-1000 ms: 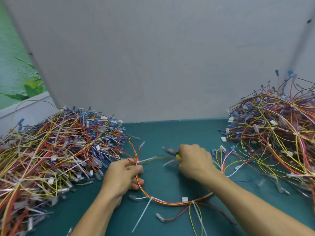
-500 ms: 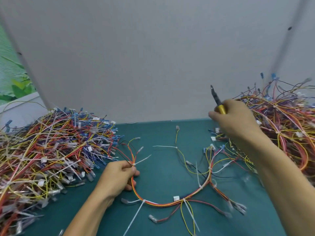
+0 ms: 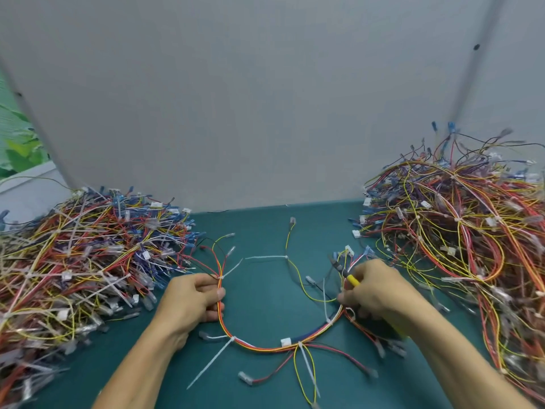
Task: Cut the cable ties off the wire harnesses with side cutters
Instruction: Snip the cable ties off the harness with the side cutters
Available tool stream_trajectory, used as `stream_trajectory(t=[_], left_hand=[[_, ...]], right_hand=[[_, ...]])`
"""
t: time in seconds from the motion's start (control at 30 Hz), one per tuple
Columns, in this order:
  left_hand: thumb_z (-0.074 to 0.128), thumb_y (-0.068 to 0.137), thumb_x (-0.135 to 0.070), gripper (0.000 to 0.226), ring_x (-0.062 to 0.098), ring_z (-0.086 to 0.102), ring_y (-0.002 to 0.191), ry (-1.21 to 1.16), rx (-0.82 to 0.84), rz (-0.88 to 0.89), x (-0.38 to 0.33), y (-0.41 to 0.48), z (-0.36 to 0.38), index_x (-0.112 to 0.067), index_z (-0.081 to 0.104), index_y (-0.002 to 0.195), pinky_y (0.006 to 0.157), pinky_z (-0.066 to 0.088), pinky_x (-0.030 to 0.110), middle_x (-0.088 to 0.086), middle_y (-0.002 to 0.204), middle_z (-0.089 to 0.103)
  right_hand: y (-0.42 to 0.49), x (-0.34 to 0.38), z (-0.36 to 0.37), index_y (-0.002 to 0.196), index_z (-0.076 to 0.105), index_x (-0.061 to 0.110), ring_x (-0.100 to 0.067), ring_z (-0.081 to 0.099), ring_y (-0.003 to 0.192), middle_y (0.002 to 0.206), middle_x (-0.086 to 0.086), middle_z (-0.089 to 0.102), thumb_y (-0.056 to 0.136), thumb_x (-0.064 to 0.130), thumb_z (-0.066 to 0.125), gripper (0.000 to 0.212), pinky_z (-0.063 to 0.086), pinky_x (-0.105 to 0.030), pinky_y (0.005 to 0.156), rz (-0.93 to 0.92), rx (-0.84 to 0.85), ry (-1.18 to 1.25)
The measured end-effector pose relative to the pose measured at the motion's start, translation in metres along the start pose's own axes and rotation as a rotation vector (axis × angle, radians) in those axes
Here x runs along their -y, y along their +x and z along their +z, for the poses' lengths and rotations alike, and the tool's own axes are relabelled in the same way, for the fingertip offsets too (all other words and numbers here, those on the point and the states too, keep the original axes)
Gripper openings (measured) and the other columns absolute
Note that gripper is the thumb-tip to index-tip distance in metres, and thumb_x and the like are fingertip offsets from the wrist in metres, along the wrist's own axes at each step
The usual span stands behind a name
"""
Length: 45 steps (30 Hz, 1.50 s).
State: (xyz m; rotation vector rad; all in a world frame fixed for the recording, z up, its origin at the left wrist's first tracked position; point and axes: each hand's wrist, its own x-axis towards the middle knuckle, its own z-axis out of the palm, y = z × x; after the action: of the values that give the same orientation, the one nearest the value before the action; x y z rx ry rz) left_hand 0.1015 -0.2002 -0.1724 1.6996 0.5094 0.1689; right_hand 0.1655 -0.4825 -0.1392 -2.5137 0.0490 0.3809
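Observation:
A wire harness [image 3: 265,346] of red, orange and yellow wires lies in a U on the green mat, bound by several white cable ties [image 3: 212,363]. My left hand [image 3: 191,299] grips its left leg just below a tie. My right hand [image 3: 374,290] holds yellow-handled side cutters [image 3: 346,276] with the dark jaws pointing up-left, beside the harness's right leg. My right thumb touches the wires there. Whether the jaws are around a tie is blurred.
A big heap of harnesses [image 3: 82,261] fills the left of the green mat [image 3: 265,293] and another heap [image 3: 466,237] fills the right. A grey panel [image 3: 265,98] stands behind. A loose yellow wire with a tie [image 3: 287,256] lies in the middle.
My right hand came down from its raised spot near the right heap to the harness's right leg, with the cutters. The harness now lies spread in a wider U. My left hand kept its grip.

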Motion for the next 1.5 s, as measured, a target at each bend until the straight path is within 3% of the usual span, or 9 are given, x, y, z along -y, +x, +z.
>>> stream_trajectory(t=[0.23,0.43,0.57,0.7,0.83,0.97,1.1,1.33,1.5], left_hand=[[0.064,0.083,0.010,0.015,0.018,0.058,0.049,-0.025,-0.007,-0.016,-0.001,0.001,0.001,-0.005,0.066,0.086,0.043,0.052,0.025,0.006,0.072,0.064],[0.065,0.084,0.008,0.013,0.018,0.061,0.052,0.039,-0.035,-0.045,0.001,0.003,-0.003,-0.005,0.066,0.087,0.045,0.053,0.026,0.010,0.077,0.065],[0.062,0.087,0.003,0.011,0.018,0.060,0.050,0.133,-0.053,-0.018,0.004,0.005,-0.004,-0.002,0.068,0.079,0.047,0.052,0.027,0.013,0.068,0.063],[0.061,0.088,0.002,0.017,0.019,0.059,0.049,0.177,-0.066,-0.005,0.004,0.006,-0.005,0.001,0.068,0.073,0.048,0.051,0.029,0.015,0.064,0.063],[0.060,0.088,0.003,0.017,0.018,0.059,0.047,0.190,-0.070,0.006,0.004,0.005,-0.004,0.000,0.068,0.073,0.044,0.049,0.027,0.013,0.064,0.063],[0.060,0.088,0.005,0.016,0.017,0.058,0.046,0.190,-0.072,0.006,0.003,0.005,-0.004,0.000,0.067,0.075,0.041,0.048,0.025,0.012,0.064,0.063],[0.060,0.088,0.004,0.016,0.017,0.059,0.046,0.201,-0.067,0.011,0.002,0.004,-0.004,-0.001,0.068,0.074,0.041,0.047,0.025,0.011,0.063,0.063],[0.061,0.087,0.005,0.015,0.017,0.058,0.045,0.184,-0.067,0.013,0.000,0.001,-0.004,-0.003,0.068,0.077,0.040,0.047,0.024,0.010,0.062,0.063],[0.064,0.086,0.000,0.017,0.018,0.061,0.047,0.296,-0.149,0.052,0.002,0.004,-0.006,-0.012,0.069,0.075,0.043,0.048,0.026,0.008,0.058,0.065]], right_hand=[[-0.007,0.000,-0.005,0.080,0.069,0.010,-0.008,0.057,0.043,0.050,0.003,0.064,0.078,0.016,0.074,0.008,0.045,-0.018,0.045,-0.052,0.114,0.067],[-0.006,0.001,-0.007,0.082,0.070,0.010,-0.011,0.058,0.047,0.061,-0.002,0.068,0.079,0.017,0.074,0.009,0.046,-0.019,0.047,-0.057,0.134,0.074],[-0.004,0.000,-0.007,0.080,0.069,0.009,-0.012,0.062,0.049,0.063,-0.005,0.070,0.080,0.015,0.073,0.007,0.050,-0.022,0.050,-0.064,0.148,0.075],[-0.005,-0.005,-0.016,0.079,0.067,0.007,-0.018,0.066,0.055,0.074,-0.011,0.073,0.083,0.010,0.069,0.006,0.054,-0.028,0.056,-0.068,0.282,0.103],[-0.007,-0.013,-0.033,0.080,0.069,0.007,-0.019,0.069,0.057,0.069,-0.007,0.072,0.085,0.014,0.070,0.009,0.055,-0.027,0.053,-0.090,0.378,0.113],[0.001,-0.016,-0.040,0.082,0.067,0.004,-0.022,0.062,0.054,0.064,-0.014,0.069,0.084,0.017,0.072,0.014,0.053,-0.034,0.059,-0.100,0.201,0.169],[0.008,-0.011,-0.026,0.077,0.067,0.010,-0.011,0.057,0.047,0.055,0.000,0.065,0.077,0.026,0.079,0.020,0.044,-0.023,0.051,-0.130,0.008,0.146],[0.011,-0.002,-0.003,0.075,0.065,0.014,-0.020,0.066,0.077,0.082,-0.006,0.069,0.070,0.036,0.079,0.026,0.056,-0.035,0.075,-0.070,-0.036,-0.016],[0.010,-0.002,-0.002,0.072,0.069,0.011,-0.024,0.069,0.061,0.061,-0.002,0.071,0.073,0.031,0.072,0.020,0.059,-0.038,0.064,-0.021,0.037,-0.055]])
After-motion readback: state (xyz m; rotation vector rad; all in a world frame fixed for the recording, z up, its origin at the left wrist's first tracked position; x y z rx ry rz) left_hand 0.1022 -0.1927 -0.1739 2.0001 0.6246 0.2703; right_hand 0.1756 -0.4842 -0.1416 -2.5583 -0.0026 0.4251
